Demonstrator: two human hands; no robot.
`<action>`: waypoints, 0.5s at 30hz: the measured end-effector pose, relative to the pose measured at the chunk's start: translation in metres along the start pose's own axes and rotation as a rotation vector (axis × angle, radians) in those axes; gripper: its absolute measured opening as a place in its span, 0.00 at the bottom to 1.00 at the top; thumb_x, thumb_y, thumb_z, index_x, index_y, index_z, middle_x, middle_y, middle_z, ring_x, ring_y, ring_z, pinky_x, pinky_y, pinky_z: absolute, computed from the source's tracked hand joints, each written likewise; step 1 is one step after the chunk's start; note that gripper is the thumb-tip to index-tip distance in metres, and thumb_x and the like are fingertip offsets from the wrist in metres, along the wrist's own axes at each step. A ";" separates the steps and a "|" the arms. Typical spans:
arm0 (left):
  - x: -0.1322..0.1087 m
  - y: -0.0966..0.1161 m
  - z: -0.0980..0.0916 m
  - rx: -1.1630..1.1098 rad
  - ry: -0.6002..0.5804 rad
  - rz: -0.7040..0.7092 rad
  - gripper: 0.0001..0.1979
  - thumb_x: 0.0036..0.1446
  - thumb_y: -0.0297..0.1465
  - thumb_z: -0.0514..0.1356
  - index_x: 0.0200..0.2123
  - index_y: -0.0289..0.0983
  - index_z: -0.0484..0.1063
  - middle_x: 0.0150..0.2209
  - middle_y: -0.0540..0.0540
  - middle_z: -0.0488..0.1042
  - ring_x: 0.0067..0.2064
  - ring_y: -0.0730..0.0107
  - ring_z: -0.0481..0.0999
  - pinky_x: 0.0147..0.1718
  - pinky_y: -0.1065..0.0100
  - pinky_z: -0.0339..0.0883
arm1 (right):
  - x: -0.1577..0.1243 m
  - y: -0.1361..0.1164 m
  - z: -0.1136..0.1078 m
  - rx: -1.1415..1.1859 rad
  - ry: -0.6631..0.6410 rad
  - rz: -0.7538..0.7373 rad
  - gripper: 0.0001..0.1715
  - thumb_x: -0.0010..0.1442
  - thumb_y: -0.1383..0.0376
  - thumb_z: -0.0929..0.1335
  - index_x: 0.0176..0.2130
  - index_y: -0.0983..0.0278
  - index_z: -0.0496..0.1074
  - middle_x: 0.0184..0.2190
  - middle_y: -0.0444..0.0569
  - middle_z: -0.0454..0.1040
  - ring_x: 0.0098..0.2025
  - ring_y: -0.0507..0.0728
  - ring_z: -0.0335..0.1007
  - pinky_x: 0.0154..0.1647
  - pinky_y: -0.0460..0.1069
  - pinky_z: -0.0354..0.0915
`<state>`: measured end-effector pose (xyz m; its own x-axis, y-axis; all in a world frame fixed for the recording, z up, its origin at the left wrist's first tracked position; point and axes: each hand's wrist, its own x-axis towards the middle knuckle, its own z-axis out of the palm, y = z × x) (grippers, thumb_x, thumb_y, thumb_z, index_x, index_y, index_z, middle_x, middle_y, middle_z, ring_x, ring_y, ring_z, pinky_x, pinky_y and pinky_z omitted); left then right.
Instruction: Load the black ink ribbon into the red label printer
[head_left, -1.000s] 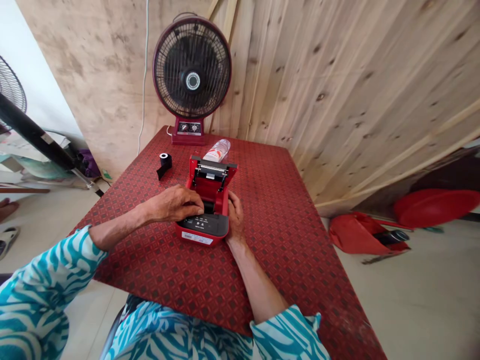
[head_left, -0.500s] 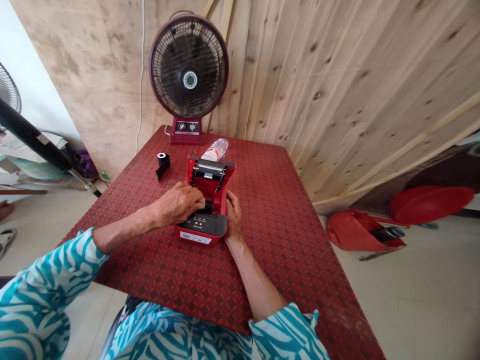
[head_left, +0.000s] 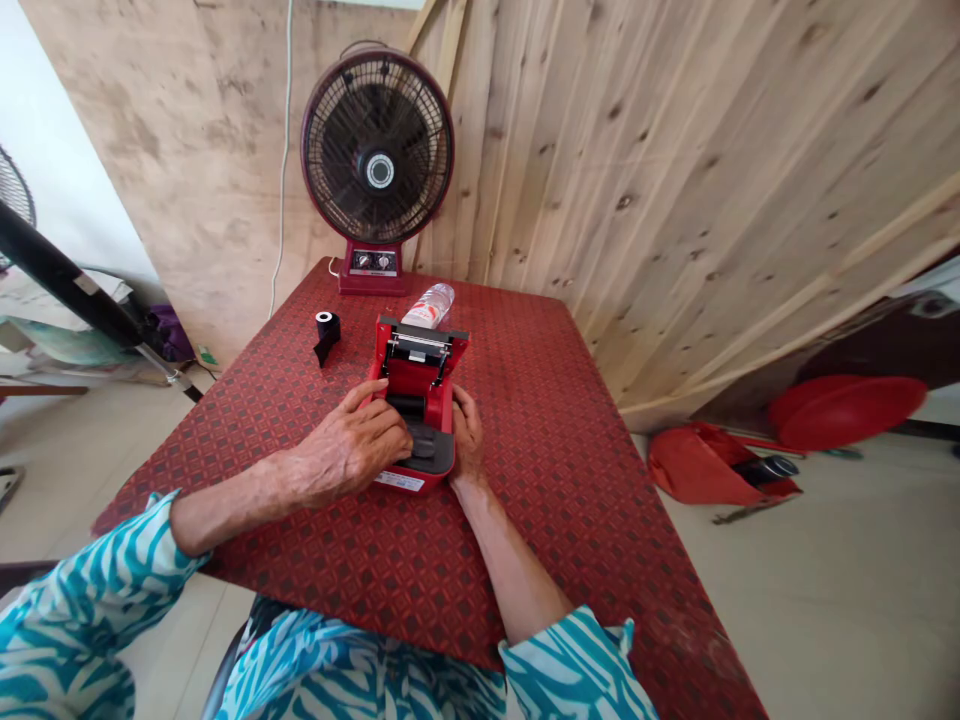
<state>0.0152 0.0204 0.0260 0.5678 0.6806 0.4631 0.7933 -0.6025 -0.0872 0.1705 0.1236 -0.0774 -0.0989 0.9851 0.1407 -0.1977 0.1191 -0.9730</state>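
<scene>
A small red printer point(head_left: 420, 385) with its lid raised sits on the red patterned table point(head_left: 570, 450). A black roll point(head_left: 406, 404) lies in its open bay. My left hand point(head_left: 352, 445) rests over the printer's black front panel, fingers curled loosely above it and holding nothing I can see. My right hand point(head_left: 466, 435) presses flat against the printer's right side. A second black roll point(head_left: 327, 330) with a loose tail lies on the table to the left.
A red table fan point(head_left: 377, 165) stands at the table's far edge, with a plastic bottle point(head_left: 430, 305) lying behind the printer. Wooden plank walls close the back and right. Red basins point(head_left: 840, 410) lie on the floor at right.
My left hand has drawn back from the roll bay toward me and now covers the front panel. The right hand stays against the printer's side.
</scene>
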 end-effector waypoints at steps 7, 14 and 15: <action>-0.013 0.008 0.011 -0.056 0.149 -0.099 0.11 0.63 0.28 0.52 0.31 0.39 0.72 0.33 0.50 0.76 0.39 0.70 0.72 0.62 0.57 0.48 | 0.001 -0.009 0.001 0.000 0.062 0.059 0.24 0.56 0.51 0.63 0.48 0.61 0.70 0.49 0.51 0.75 0.51 0.58 0.70 0.52 0.56 0.63; -0.026 0.004 0.015 -0.210 0.280 -0.062 0.07 0.62 0.30 0.54 0.34 0.38 0.72 0.35 0.49 0.78 0.41 0.70 0.74 0.62 0.56 0.47 | 0.026 -0.016 0.002 0.106 0.028 0.041 0.25 0.59 0.49 0.61 0.51 0.57 0.65 0.48 0.50 0.75 0.47 0.56 0.73 0.49 0.56 0.66; -0.029 0.003 0.015 -0.232 0.282 -0.053 0.06 0.62 0.30 0.55 0.36 0.38 0.72 0.36 0.49 0.78 0.43 0.70 0.75 0.62 0.56 0.47 | 0.030 -0.016 0.002 0.096 0.033 0.028 0.25 0.59 0.49 0.62 0.51 0.57 0.65 0.49 0.49 0.74 0.48 0.56 0.72 0.50 0.55 0.65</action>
<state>0.0044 0.0052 -0.0011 0.4190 0.5909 0.6894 0.7304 -0.6704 0.1307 0.1688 0.1511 -0.0571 -0.0737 0.9916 0.1061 -0.2879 0.0807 -0.9542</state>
